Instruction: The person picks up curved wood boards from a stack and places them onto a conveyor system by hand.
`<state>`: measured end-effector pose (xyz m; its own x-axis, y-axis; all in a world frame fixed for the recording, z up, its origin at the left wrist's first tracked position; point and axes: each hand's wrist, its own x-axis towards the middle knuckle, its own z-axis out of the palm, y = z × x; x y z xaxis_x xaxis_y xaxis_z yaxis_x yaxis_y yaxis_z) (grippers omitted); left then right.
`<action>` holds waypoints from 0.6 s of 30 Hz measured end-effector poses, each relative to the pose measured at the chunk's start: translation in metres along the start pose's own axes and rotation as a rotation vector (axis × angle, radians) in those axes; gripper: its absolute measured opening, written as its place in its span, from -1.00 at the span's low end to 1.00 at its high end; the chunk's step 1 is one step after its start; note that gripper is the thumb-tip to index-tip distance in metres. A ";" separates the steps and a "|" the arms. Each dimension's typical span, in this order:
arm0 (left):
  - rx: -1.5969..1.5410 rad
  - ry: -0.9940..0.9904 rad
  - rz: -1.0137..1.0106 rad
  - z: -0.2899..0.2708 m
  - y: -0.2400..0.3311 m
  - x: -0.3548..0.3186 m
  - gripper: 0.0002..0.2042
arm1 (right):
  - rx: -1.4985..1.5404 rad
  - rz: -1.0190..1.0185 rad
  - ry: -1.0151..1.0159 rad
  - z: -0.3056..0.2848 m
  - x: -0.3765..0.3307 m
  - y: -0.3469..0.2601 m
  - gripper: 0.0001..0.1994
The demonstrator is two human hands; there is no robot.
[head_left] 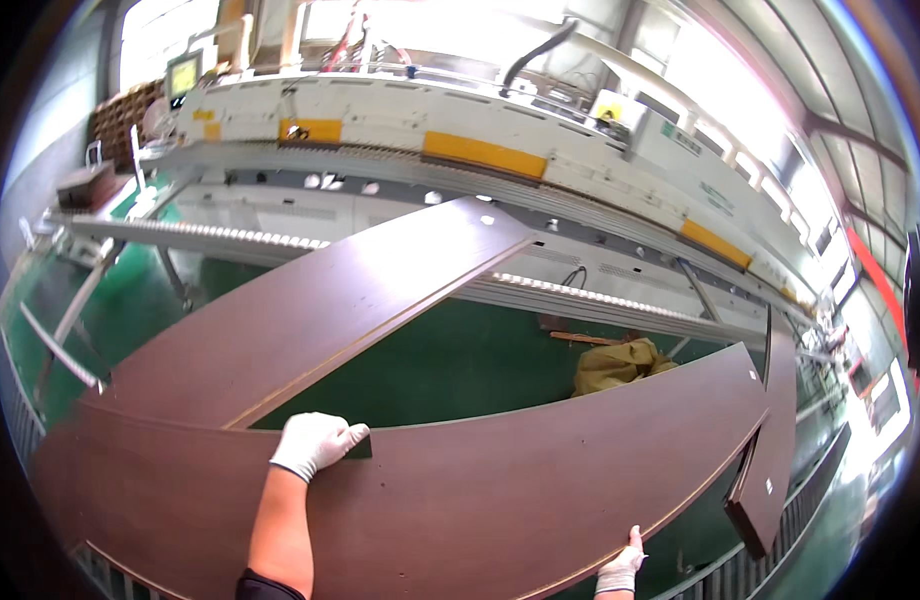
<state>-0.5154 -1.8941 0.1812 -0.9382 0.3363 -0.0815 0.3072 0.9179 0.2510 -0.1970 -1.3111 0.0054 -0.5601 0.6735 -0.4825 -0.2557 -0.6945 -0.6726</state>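
A long dark brown board [500, 480] stretches across the near part of the view, its outline bent by the lens. My left hand [320, 443], in a white glove, grips its far edge beside a small notch, thumb pointing right. Lower right, my right hand [623, 568], also gloved, holds the near edge with the thumb on top; its other fingers are mostly hidden. Beyond lies a second brown board [350, 290], slanting from the left up to the roller rail, its far end over the rail. Small white labels mark the ends of both boards.
A long white machine with yellow panels [485, 153] runs across the back, with a roller rail [600, 308] before it. More brown boards [777, 430] rest at right, near slatted roller tracks [815, 480]. An olive cloth bundle [620, 366] lies on the green floor.
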 end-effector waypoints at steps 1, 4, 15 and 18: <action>-0.013 0.030 -0.021 -0.013 -0.013 -0.009 -0.35 | -0.023 -0.050 -0.027 0.019 -0.010 0.013 -0.48; -0.009 0.128 -0.049 -0.033 -0.074 -0.039 -0.36 | 0.006 -0.012 -0.119 0.107 -0.069 0.065 -0.49; 0.059 0.401 -0.294 -0.078 -0.268 -0.123 -0.47 | -0.098 0.119 -0.284 0.293 -0.128 0.216 -0.53; 0.020 0.375 -0.423 -0.075 -0.292 -0.146 -0.48 | -0.133 0.253 -0.292 0.311 -0.124 0.246 -0.50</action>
<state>-0.4804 -2.2273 0.1925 -0.9714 -0.1565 0.1784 -0.1086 0.9615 0.2526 -0.4358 -1.6438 0.0743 -0.7976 0.3715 -0.4753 0.0125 -0.7776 -0.6287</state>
